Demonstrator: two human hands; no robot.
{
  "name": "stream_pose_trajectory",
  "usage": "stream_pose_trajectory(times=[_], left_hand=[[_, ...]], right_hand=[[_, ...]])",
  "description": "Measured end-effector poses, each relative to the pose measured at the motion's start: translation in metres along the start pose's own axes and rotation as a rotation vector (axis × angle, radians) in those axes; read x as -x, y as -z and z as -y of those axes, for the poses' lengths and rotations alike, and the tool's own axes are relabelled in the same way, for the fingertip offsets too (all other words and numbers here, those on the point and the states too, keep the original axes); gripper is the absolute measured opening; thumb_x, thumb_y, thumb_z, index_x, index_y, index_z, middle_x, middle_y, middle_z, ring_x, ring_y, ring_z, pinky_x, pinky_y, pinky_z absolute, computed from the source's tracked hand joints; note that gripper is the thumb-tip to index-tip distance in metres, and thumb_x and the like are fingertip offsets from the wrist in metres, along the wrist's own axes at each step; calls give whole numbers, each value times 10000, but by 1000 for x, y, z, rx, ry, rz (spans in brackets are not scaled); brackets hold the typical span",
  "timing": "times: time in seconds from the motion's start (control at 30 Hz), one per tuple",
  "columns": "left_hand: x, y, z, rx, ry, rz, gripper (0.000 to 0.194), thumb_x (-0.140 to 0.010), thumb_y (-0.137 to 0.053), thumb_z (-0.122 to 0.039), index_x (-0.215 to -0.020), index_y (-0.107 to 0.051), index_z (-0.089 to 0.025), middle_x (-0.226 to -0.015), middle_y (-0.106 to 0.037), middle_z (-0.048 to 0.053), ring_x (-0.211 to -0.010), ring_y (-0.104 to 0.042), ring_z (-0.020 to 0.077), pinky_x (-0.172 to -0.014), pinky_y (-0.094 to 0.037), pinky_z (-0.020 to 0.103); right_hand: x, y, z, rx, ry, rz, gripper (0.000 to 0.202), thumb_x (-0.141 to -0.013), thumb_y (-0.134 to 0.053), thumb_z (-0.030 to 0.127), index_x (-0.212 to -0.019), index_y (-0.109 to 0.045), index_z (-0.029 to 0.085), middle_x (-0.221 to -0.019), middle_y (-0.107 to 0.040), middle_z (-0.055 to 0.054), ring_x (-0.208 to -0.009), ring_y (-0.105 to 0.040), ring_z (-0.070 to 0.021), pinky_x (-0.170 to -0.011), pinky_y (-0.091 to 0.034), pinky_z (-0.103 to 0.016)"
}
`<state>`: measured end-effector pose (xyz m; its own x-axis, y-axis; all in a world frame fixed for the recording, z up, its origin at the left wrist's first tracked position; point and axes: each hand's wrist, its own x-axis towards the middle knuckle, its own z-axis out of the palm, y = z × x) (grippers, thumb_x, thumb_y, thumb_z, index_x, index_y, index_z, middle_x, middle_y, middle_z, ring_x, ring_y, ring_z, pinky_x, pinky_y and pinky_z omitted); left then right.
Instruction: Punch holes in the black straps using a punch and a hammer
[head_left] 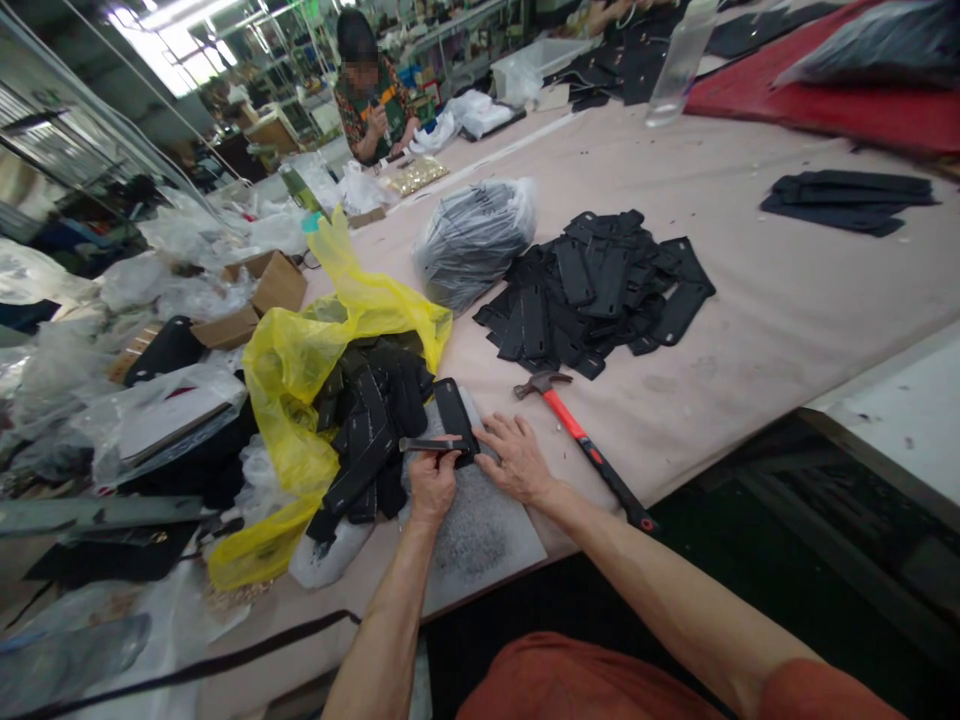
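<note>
My left hand (433, 487) is closed around a metal punch (422, 445) that lies nearly level over a black strap piece (452, 408). The strap piece rests on a grey-white board (487, 550) speckled with dark marks. At the strap's right edge is my right hand (517, 460), its fingers stretched out and apart, the tips touching or very near the piece. A claw hammer (576, 428) with a red and black handle lies just right of that hand, held by neither hand. Which end of the punch points down cannot be made out.
Black pieces (367, 425) spill from a yellow plastic bag (289, 375) on the left. Beyond the hammer lies a pile of black pieces (577, 285), beside a filled clear bag (472, 240). A plastic bottle (679, 65) stands farther back. Another person (371, 105) is across the table.
</note>
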<state>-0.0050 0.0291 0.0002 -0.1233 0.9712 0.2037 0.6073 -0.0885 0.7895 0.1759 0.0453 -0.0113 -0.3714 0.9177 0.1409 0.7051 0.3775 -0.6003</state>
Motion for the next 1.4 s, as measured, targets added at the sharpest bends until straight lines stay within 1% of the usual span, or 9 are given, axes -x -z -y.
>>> stream_pose_trajectory(times=[0.27, 0.43, 0.57, 0.73, 0.9, 1.0, 1.2, 1.3, 1.4], left_hand=[[-4, -11, 4, -163, -179, 24, 232, -881, -485, -192, -990, -690, -192, -1004, -743, 64, -987, -690, 208, -905, -553, 340], [-6, -12, 4, -205, -183, 39, 239, -874, -482, -177, -1008, -679, -183, -1018, -740, 73, -1005, -689, 217, -920, -551, 348], [-5, -12, 4, -223, -160, 56, 239, -881, -487, -183, -1033, -671, -183, -1044, -735, 77, -1021, -685, 223, -918, -551, 350], [-4, -13, 1, -248, -121, 82, 241, -883, -493, -172, -1056, -658, -196, -1069, -730, 72, -1024, -683, 221, -919, -543, 340], [-5, -11, -4, -329, -72, 134, 234, -872, -523, -154, -1066, -640, -211, -1053, -730, 63, -973, -692, 221, -873, -538, 318], [-6, -10, -9, -386, -52, 162, 203, -877, -530, -152, -1045, -630, -207, -1009, -729, 64, -943, -694, 217, -844, -529, 302], [-5, -6, -22, -455, -38, 202, 159, -897, -531, -163, -1033, -608, -196, -962, -724, 71, -931, -695, 217, -804, -507, 287], [-4, -5, -24, -421, -16, 206, 177, -900, -536, -163, -1058, -601, -212, -952, -726, 54, -932, -698, 202, -796, -502, 269], [-3, -4, -23, -396, -4, 205, 185, -903, -534, -174, -1072, -597, -216, -941, -726, 51, -934, -699, 202, -794, -501, 266]], right_hand=[[0, -2, -1, 2, 2, -8, 477, -886, -573, 321, -1356, -539, 247, -1415, -516, -97, -1364, -359, -300, -1129, -195, -517], [-1, 0, -3, -9, 13, 19, 474, -893, -568, 321, -1358, -536, 241, -1424, -506, -103, -1365, -355, -305, -1123, -201, -534], [1, 19, -9, -28, 35, 15, 373, -903, -533, 263, -1269, -597, 238, -1387, -529, -94, -1289, -434, -272, -1078, -298, -476], [16, 59, -32, 222, -209, -111, 354, -881, -537, 239, -1224, -581, 160, -1266, -557, -155, -1123, -497, -306, -919, -395, -418], [34, 78, -56, 387, -458, 20, 233, -890, -525, 291, -1051, -578, 132, -1020, -592, -163, -907, -559, -284, -726, -408, -355], [37, 82, -59, 130, -598, 88, 87, -860, -528, 216, -920, -548, 156, -855, -592, -96, -738, -563, -200, -637, -398, -298], [51, 79, -40, -1089, -969, 215, 75, -874, -501, 243, -826, -470, 194, -627, -473, 46, -444, -434, -82, -434, -387, -211], [55, 86, -22, -1076, -1111, 194, 116, -916, -446, 264, -822, -464, 199, -572, -400, 82, -361, -316, -53, -338, -262, -165], [42, 124, 11, -895, -931, 134, 234, -953, -408, 370, -805, -476, 202, -557, -391, 81, -350, -295, -55, -314, -224, -167]])
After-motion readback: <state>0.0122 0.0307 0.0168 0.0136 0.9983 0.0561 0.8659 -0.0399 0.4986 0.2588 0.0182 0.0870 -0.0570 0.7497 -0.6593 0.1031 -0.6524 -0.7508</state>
